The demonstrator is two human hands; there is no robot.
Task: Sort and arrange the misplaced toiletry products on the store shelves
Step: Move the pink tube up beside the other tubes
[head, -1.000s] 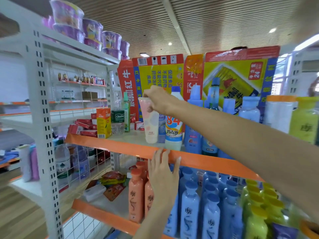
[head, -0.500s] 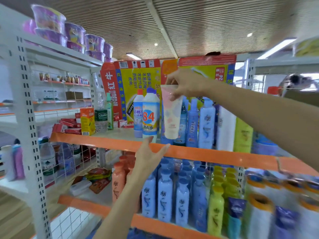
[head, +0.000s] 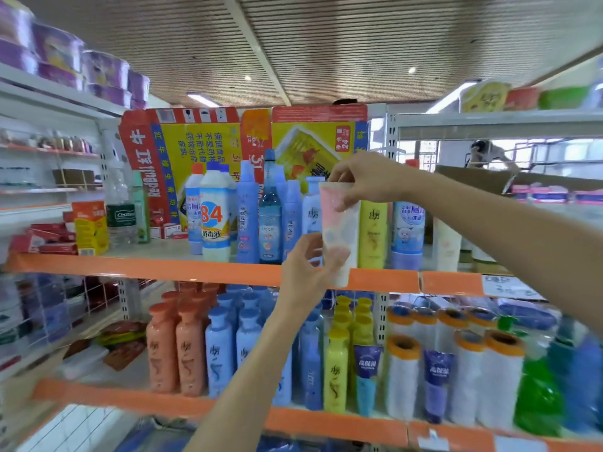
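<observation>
A pale pink and white squeeze tube (head: pixel 341 230) hangs cap down in front of the upper orange-edged shelf (head: pixel 163 267). My right hand (head: pixel 365 179) pinches its flat top end. My left hand (head: pixel 306 272) has come up from below and wraps around the tube's lower part near the cap. Behind the tube stand several blue bottles (head: pixel 248 216), a yellow bottle (head: pixel 373 234) and a white "84" disinfectant bottle (head: pixel 214 216).
Red and yellow cartons (head: pixel 195 141) stand at the back of the upper shelf. On the lower shelf (head: pixel 326 422) are orange bottles (head: pixel 176 350), blue bottles (head: pixel 222 353), yellow bottles (head: pixel 336 370), purple tubes (head: pixel 437 386) and white rolls (head: pixel 403 380). Small boxes (head: pixel 89 228) sit at upper left.
My right hand has carried the tube to the right along the upper shelf. My left hand left the shelf edge and took hold of the tube's lower part.
</observation>
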